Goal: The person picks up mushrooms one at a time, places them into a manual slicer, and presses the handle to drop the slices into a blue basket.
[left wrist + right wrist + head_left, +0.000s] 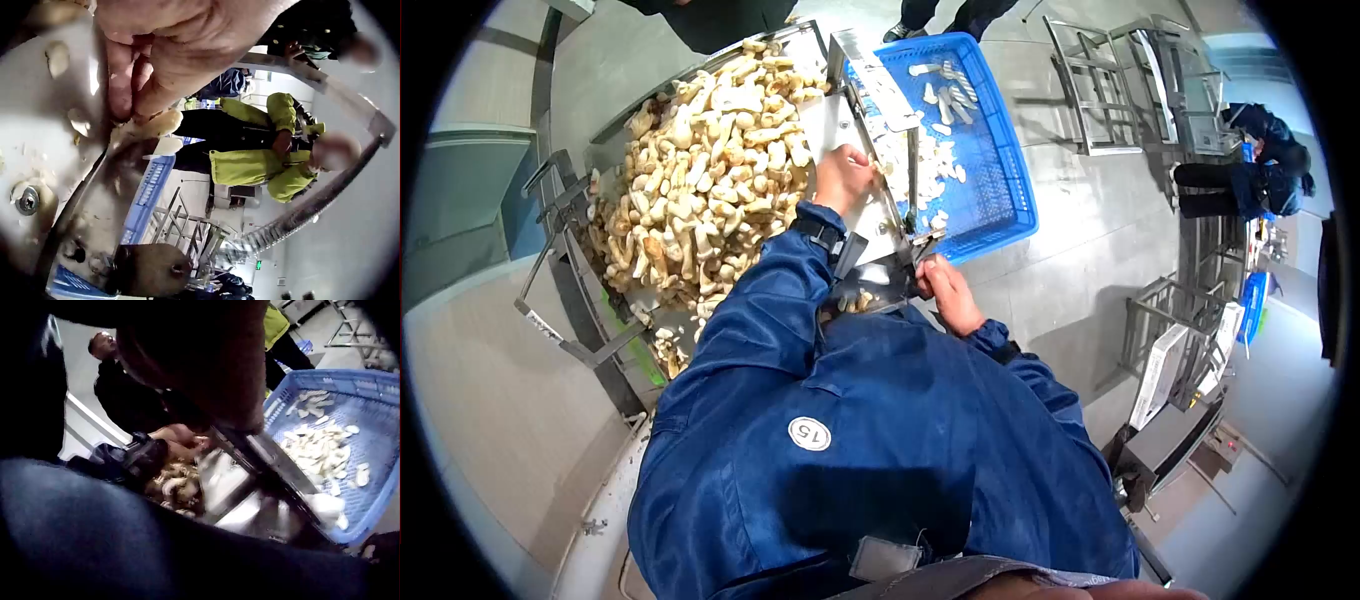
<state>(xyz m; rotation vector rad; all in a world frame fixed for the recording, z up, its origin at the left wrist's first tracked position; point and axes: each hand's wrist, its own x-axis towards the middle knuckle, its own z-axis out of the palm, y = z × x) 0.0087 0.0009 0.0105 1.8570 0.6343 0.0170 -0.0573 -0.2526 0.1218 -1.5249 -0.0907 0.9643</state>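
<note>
Starting left of the grip: there's a huge mushroom pile (710, 170) right beside the left hand (843, 180), spread over the table. That hand has its thumb and fingers bunched, pinching one mushroom (153, 127) at the tips, on the edge of the white board (37, 131). A few loose scraps (57, 59) lie on the board behind the fingertips.

The mushroom lies roughly flat, long axis running crosswise to the board edge, rounded end pointing away from the fingers toward the crate side. Which end is cap or stem, I can't tell.

Just right of the pinch stands the metal lever (912, 180). The right hand (948, 300), nearer the body, has its fingers curled round the lever's near end, though most of that hold is hidden. Further right, beyond both hands, is the blue crate (1018, 175) with pale slices (925, 165) in it.

What worries me: those left fingertips sit really close to the edge, so if the lever swings while they're poking over, that's a nicked finger. Also, I reckon a damp mushroom under a fingertip pinch could roll or twist, and then the cut goes crooked.
</note>
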